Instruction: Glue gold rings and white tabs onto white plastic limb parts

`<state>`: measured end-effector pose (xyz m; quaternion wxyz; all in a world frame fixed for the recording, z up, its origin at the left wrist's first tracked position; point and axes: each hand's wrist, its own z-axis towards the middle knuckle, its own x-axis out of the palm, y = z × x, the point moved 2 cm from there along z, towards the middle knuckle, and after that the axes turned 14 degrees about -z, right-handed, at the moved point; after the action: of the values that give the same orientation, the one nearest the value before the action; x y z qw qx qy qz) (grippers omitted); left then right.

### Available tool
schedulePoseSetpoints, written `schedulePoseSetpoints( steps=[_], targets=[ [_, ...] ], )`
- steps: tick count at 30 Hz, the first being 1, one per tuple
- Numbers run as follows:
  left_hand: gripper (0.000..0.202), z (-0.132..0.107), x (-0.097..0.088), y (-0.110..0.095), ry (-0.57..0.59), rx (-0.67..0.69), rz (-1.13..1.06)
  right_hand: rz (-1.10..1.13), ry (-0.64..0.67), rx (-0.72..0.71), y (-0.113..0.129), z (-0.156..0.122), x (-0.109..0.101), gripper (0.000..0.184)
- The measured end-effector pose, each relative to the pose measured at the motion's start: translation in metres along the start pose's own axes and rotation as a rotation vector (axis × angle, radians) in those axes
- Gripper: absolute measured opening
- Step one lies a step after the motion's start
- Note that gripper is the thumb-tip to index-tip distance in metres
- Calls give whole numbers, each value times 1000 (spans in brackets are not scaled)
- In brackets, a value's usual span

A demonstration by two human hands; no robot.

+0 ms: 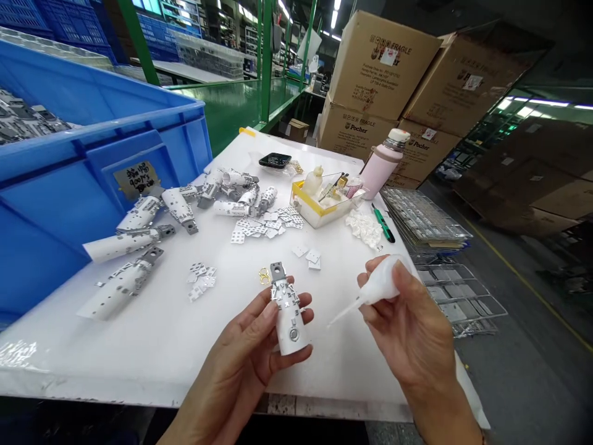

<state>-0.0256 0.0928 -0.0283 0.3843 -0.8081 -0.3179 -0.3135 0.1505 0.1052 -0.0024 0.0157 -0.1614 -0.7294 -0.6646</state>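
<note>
My left hand (252, 346) is closed around a white cylinder (290, 315) studded with small metal parts, a grey square tab at its top end. My right hand (410, 327) grips a small translucent squeeze bottle (377, 287); its thin nozzle points left and down toward the cylinder, the tip a short gap away. Both hands hover over the near part of a white table (162, 334). A small gold clip (264, 275) lies on the table just beyond the cylinder.
Several more white cylinders (134, 244) and loose small white cards (259, 225) lie across the table. A big blue bin (92, 179) stands at left. A clear tray (319, 201), pink bottle (382, 164), green pen (382, 224), black phone (275, 160) and cardboard boxes (380, 68) are behind.
</note>
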Motion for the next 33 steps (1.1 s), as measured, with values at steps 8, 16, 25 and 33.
schedulePoseSetpoints(
  steps=[8, 16, 25, 33],
  targets=[
    [33, -8, 2, 2, -20, 23, 78, -237, -146, -331, 2, -13, 12, 24],
    [30, -8, 4, 4, 22, 23, 84, -305, -166, -383, 2, -16, 15, 24],
    [34, -7, 1, 5, 54, 8, 101, -382, -164, -493, -1, -17, 10, 21],
    [36, -6, -1, 6, 78, -7, 111, -444, -186, -537, -3, -17, 6, 20]
  ],
)
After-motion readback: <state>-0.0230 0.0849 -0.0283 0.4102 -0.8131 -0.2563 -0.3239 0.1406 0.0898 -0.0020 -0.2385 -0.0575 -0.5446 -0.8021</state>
